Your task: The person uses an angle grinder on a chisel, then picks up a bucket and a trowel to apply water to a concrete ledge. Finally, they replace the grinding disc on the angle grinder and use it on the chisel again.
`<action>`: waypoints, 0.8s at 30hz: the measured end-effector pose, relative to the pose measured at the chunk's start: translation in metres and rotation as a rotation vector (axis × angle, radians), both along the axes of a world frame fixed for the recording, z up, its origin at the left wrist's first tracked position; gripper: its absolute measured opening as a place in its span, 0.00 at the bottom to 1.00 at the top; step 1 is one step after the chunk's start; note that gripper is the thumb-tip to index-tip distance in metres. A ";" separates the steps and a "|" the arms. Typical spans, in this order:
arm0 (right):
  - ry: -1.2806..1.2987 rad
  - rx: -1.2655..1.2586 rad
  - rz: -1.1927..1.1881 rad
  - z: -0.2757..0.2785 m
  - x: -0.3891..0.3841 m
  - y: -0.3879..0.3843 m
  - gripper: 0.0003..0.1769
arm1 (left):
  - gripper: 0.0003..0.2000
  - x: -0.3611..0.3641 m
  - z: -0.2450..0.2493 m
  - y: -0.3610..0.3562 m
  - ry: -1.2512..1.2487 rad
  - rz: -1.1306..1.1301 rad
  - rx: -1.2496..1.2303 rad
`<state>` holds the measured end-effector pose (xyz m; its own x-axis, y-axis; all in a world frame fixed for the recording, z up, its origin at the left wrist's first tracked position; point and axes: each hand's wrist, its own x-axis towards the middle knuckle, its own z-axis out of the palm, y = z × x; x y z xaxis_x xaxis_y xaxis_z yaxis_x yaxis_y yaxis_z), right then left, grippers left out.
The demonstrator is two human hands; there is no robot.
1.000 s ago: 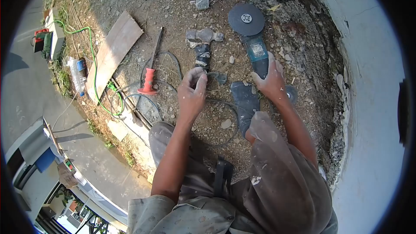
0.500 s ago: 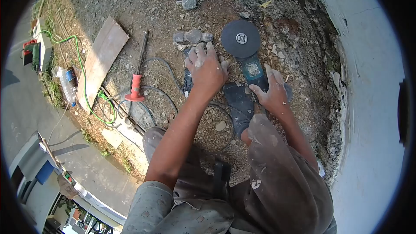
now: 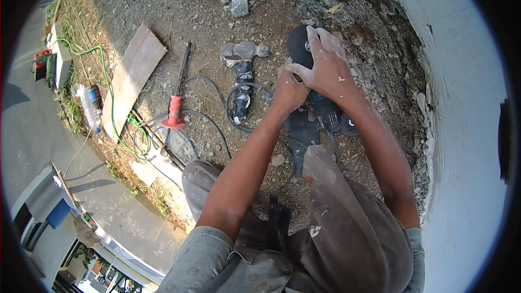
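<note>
Just past knee (image 3: pixel 332 171), on dirt (image 3: pixel 179 0): grinder (image 3: pixel 321 106), probably heavy, rigid, dusty. Left hand (image 3: pixel 288 89) grip pressed shut round its body; right hand (image 3: pixel 325 68) grip spread flat over disc (image 3: pixel 296 46). Safest hold likely body, not thin brittle disc. Further left: hammer (image 3: pixel 242 54), chisel (image 3: pixel 176 103).

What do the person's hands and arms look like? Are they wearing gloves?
No gloves. The left hand and right hand are bare and speckled with pale dust and small white flecks. Both forearms are bare too. The left sleeve is short, grey-green cloth with a tiny dotted pattern. The right sleeve looks like the same greyish cloth. No watch or ring shows.
</note>
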<state>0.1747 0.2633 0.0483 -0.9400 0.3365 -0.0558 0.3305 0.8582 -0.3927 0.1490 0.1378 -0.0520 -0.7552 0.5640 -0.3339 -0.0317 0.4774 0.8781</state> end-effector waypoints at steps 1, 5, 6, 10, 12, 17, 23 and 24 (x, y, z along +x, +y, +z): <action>-0.020 0.011 -0.003 -0.002 -0.002 0.000 0.56 | 0.24 -0.001 -0.005 0.001 -0.036 0.016 -0.010; -0.132 0.033 -0.100 -0.005 -0.006 0.005 0.58 | 0.27 -0.005 0.013 0.005 -0.089 0.069 -0.060; -0.163 0.007 -0.110 -0.006 -0.008 0.007 0.59 | 0.28 -0.001 0.012 0.008 -0.036 0.092 -0.082; -0.226 -0.066 -0.090 0.003 -0.012 0.015 0.60 | 0.32 0.006 0.016 0.014 -0.119 0.179 -0.012; -0.191 0.003 0.177 0.007 -0.012 0.036 0.61 | 0.38 0.004 0.015 0.017 -0.259 0.200 0.123; -0.228 -0.079 0.010 0.023 -0.013 0.041 0.64 | 0.41 0.003 0.031 0.025 -0.235 0.172 0.225; -0.351 -0.100 0.046 0.011 -0.017 0.050 0.68 | 0.43 0.004 0.033 0.022 -0.363 0.223 0.287; -0.306 -0.113 0.056 0.012 -0.016 0.049 0.68 | 0.44 0.005 0.027 0.021 -0.331 0.216 0.285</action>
<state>0.1589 0.3122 0.0606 -0.8909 0.2599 -0.3724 0.4010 0.8351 -0.3766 0.1539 0.1591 -0.0246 -0.7446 0.5101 -0.4306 -0.4029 0.1708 0.8992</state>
